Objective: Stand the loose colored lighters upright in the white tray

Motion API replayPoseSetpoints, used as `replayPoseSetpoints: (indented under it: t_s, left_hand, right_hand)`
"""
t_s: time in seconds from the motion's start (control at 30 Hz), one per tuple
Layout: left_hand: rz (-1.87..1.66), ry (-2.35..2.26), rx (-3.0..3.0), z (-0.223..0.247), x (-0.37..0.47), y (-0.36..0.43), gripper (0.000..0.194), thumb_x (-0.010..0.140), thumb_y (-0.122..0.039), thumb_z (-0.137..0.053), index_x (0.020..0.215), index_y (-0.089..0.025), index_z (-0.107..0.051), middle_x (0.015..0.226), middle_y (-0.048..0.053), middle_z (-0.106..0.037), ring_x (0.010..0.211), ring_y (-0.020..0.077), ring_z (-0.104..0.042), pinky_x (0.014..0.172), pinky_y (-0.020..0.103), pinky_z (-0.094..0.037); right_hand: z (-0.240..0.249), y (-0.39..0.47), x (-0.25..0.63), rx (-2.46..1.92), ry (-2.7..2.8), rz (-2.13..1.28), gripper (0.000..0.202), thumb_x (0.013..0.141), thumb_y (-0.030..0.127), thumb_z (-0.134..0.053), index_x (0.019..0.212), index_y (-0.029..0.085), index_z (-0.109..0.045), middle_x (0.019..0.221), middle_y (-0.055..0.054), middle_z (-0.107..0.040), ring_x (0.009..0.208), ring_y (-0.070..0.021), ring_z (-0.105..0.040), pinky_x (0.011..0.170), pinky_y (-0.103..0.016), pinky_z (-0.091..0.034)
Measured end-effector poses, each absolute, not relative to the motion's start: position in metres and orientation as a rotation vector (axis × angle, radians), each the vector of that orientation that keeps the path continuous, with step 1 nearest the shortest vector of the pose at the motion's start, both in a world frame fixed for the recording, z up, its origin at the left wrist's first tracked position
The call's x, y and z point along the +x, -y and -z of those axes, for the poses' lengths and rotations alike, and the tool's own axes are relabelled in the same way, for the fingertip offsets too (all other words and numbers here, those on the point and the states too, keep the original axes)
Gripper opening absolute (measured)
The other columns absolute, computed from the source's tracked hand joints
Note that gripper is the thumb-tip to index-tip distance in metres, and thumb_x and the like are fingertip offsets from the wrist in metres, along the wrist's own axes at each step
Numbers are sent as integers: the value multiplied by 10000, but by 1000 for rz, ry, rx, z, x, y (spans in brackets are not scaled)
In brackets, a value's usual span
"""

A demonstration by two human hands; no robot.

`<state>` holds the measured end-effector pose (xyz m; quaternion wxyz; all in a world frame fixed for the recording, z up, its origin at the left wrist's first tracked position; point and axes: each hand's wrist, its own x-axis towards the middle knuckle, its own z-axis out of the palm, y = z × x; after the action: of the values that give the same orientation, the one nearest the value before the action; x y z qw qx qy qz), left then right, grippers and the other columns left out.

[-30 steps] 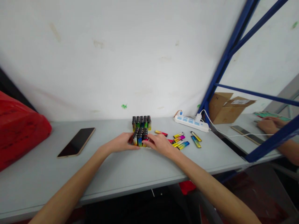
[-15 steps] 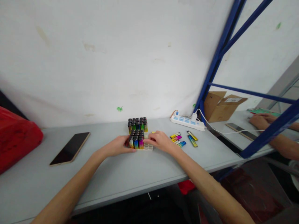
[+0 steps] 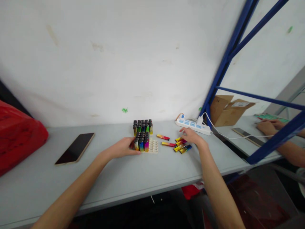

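Observation:
My left hand (image 3: 125,148) is closed round the left side of a white lighter tray (image 3: 153,147), thumb at the near edge. Upright lighters (image 3: 141,143) with black tops and bright bodies fill its left part; the holes at its right end are bare. My right hand (image 3: 190,136) is over a loose group of lighters (image 3: 179,147) lying flat, fingers bent downward and apart. I see nothing in its fingers. Two red-and-yellow lighters (image 3: 168,144) lie between that group and the tray.
Behind the tray stands a second block of lighters (image 3: 143,126). A phone (image 3: 75,149) and a red bag (image 3: 19,140) lie left. A power strip (image 3: 194,125), blue frame (image 3: 218,70) and cardboard box (image 3: 225,111) are right. Another person's hands (image 3: 269,126) rest beyond the frame.
My right hand has left the tray and moved right, over the loose lighters. Those lighters now lie differently, two of them closer to the tray. My left hand stays at the tray.

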<state>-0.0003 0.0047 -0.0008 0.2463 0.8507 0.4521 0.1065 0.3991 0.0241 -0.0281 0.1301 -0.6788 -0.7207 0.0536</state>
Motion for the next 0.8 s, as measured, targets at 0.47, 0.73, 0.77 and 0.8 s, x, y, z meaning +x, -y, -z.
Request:
replayPoseSetpoints:
  t_s: [0.47,0.73,0.77,0.8]
  left_hand:
    - [-297,-1213,2309,0,0,-4,507,722,-578,-682,1015,-167,-627,871,38,-689,755,224,-618,619,279,-423]
    - [-306,-1205,2291,-1,0,-3,496,720,-554,-683,1025,-168,-623,880,35,-690,760,215,-610,638,276,-428]
    - [-307,-1202,2289,-1,0,-3,498,723,-555,-683,1033,-170,-622,886,35,-693,763,217,-614,639,276,-429]
    - [-307,-1202,2291,-1,0,-3,498,725,-556,-682,1036,-172,-622,891,35,-695,766,218,-617,639,276,-428]
  right_hand:
    - [35,-30,387,-1770,2108,-128,171,823,246,-697,967,154,-689,991,-107,-684,920,-219,-626,854,-334,-460]
    - [16,-23,368,-1210,1828,-422,204,835,332,-674,973,194,-616,1130,-94,-676,1061,-222,-636,954,-434,-493]
    - [15,-22,364,-1153,1779,-519,229,838,371,-675,972,201,-602,1119,-90,-682,1061,-222,-644,952,-438,-501]
    - [13,-20,359,-1101,1724,-616,260,843,408,-673,984,209,-583,1086,-83,-692,1052,-220,-655,951,-439,-508]
